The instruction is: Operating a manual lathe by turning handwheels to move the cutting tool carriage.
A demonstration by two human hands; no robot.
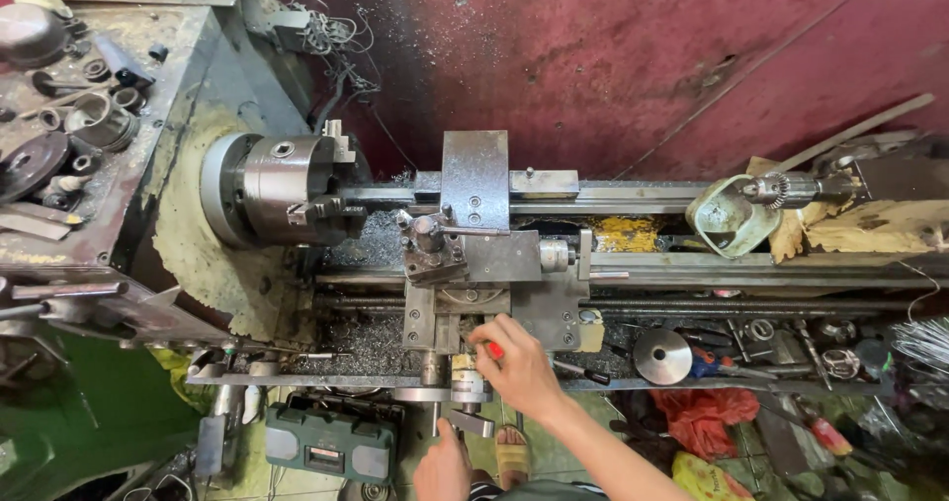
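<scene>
I look down on a metal lathe. Its chuck (282,187) sits at the left and the carriage with tool post (432,242) stands in the middle. My right hand (514,363) rests on the carriage's front, fingers closed on a small red object (494,350). My left hand (442,466) is lower, fingers curled around the cross-slide handwheel handle (438,417). Metal chips lie in the bed below the chuck.
A cluttered shelf of rings and parts (69,116) is at the left. A drill chuck (791,190) and a torn white container (732,214) lie on the tailstock end. A metal cone (662,355), tools and red bags fill the right tray. A green case (329,442) sits below.
</scene>
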